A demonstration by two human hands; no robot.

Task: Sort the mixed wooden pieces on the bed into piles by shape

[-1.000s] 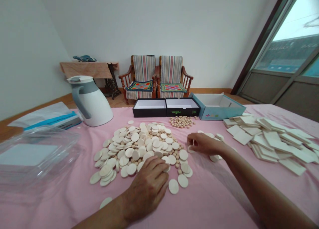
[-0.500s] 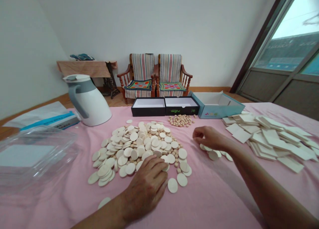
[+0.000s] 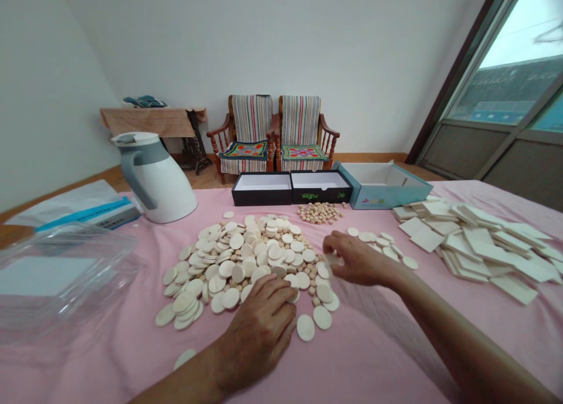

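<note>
A broad heap of round pale wooden discs [image 3: 237, 241], mixed with small wooden beads [image 3: 310, 269], lies on the pink cloth before me. My left hand [image 3: 259, 328] rests palm down at the heap's near edge, its fingers laid out over some discs; what is under them is hidden. At the heap's right edge is my right hand [image 3: 352, 258], thumb and fingers closed around a pale disc [image 3: 333, 259], partly hidden by the fingers. Just beyond the right hand is a smaller group of discs [image 3: 389, 252]. Loose discs [image 3: 305, 328] lie nearer to me.
Behind the heap sit a bead pile [image 3: 320, 213], two black boxes [image 3: 263, 197] [image 3: 321, 194] and a light-blue box [image 3: 387, 196]. Square wooden tiles [image 3: 479, 240] are piled right. A white jug [image 3: 169, 187] and a clear plastic container [image 3: 65, 281] stand left.
My right hand has moved left from the smaller disc group to the right edge of the big heap, uncovering that group. My left hand has stayed in place.
</note>
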